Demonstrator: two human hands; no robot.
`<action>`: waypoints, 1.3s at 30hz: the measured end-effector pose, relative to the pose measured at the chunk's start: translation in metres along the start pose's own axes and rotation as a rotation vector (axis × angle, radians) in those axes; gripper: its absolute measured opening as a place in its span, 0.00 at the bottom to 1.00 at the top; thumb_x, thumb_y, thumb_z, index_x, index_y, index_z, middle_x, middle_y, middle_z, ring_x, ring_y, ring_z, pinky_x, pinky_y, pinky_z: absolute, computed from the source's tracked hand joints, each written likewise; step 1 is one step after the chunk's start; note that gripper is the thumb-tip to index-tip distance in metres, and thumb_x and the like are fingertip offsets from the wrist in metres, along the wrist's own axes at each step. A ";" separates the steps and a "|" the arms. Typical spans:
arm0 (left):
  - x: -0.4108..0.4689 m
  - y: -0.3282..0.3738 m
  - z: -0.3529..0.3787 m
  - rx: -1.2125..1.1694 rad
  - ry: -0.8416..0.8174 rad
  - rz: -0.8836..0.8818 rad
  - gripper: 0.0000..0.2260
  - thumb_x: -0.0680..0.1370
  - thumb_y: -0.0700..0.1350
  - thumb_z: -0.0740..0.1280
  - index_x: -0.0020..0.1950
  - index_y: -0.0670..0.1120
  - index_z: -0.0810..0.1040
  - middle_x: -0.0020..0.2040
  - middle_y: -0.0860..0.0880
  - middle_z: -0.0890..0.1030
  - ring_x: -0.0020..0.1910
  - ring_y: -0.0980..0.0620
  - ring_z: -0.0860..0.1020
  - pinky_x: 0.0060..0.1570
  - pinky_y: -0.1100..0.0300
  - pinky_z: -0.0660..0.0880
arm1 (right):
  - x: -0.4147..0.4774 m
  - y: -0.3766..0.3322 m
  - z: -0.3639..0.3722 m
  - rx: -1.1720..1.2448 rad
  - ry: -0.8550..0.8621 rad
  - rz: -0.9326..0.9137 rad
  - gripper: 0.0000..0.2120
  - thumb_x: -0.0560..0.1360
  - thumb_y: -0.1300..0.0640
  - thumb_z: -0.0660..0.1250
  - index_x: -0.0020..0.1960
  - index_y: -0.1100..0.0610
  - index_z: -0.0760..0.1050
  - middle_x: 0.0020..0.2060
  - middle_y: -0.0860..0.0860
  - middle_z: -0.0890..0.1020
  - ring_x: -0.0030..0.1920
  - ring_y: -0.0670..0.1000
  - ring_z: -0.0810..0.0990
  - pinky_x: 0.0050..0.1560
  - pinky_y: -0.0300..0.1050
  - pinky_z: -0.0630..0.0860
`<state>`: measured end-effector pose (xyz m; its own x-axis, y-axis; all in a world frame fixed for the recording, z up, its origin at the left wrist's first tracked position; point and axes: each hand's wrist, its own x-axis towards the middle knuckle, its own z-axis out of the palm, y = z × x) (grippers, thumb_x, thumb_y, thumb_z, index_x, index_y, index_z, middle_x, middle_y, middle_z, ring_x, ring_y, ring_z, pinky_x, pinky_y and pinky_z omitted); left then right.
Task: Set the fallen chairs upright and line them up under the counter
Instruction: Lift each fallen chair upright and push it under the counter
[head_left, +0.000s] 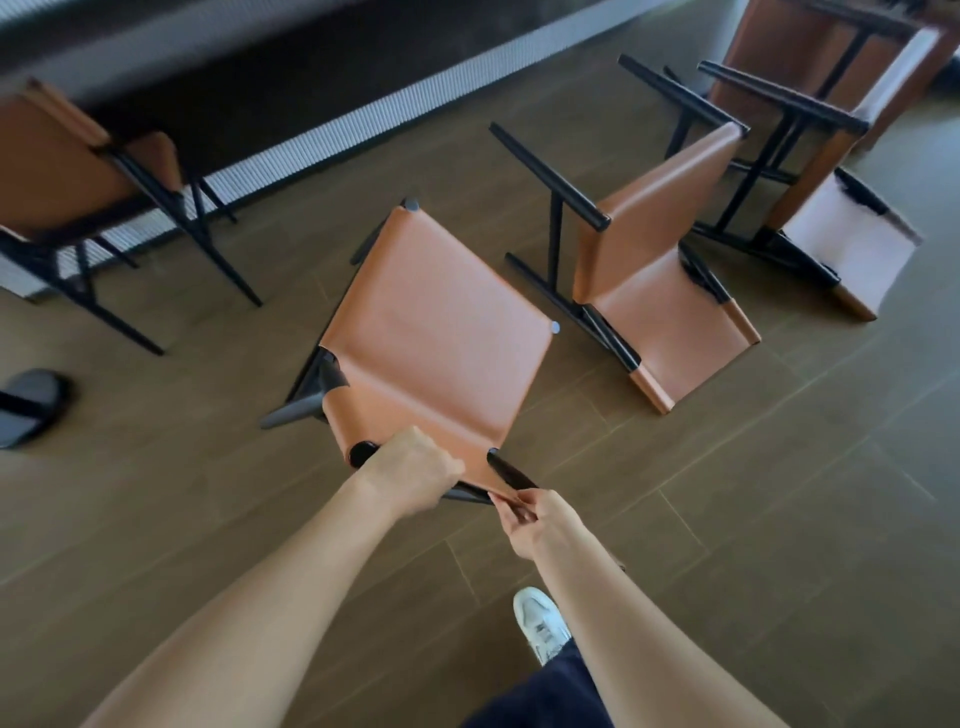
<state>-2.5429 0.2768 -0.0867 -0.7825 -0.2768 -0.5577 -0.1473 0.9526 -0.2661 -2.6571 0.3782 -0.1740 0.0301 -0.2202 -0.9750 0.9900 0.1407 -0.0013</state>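
Gripping the tan chair (441, 322) by its backrest: left hand (413, 470) and right hand (537, 525), both arms outstretched.

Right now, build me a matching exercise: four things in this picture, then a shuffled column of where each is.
1 middle chair
2 far-left chair
3 chair just right of centre
4 white shoe

A tipped over on the floor
B gripped by left hand and right hand
C standing by the counter
D beside the right forearm

Pairs: 1-B, 2-C, 3-A, 4-D
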 end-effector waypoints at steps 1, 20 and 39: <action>-0.003 -0.006 0.000 0.000 0.006 -0.002 0.09 0.76 0.36 0.59 0.53 0.45 0.74 0.48 0.46 0.83 0.47 0.44 0.81 0.38 0.55 0.65 | -0.003 0.003 0.006 -0.016 -0.002 0.003 0.05 0.77 0.71 0.63 0.51 0.72 0.75 0.50 0.62 0.80 0.47 0.61 0.82 0.17 0.43 0.75; -0.045 -0.095 0.021 0.020 0.149 0.060 0.07 0.74 0.38 0.60 0.49 0.49 0.72 0.49 0.49 0.82 0.47 0.46 0.81 0.36 0.58 0.62 | -0.033 0.068 0.097 0.200 0.034 -0.126 0.09 0.78 0.64 0.60 0.51 0.70 0.74 0.53 0.63 0.83 0.48 0.62 0.85 0.23 0.44 0.79; -0.063 -0.224 0.040 -0.241 0.402 -0.137 0.12 0.75 0.36 0.60 0.53 0.49 0.78 0.40 0.50 0.80 0.32 0.50 0.72 0.30 0.59 0.61 | -0.059 0.057 0.209 0.175 -0.188 -0.396 0.15 0.78 0.74 0.58 0.64 0.69 0.70 0.57 0.67 0.79 0.61 0.67 0.78 0.25 0.56 0.80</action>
<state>-2.4368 0.0757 -0.0233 -0.9109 -0.3760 -0.1697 -0.3638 0.9262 -0.0993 -2.5735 0.1979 -0.0699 -0.3461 -0.3970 -0.8501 0.9382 -0.1508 -0.3116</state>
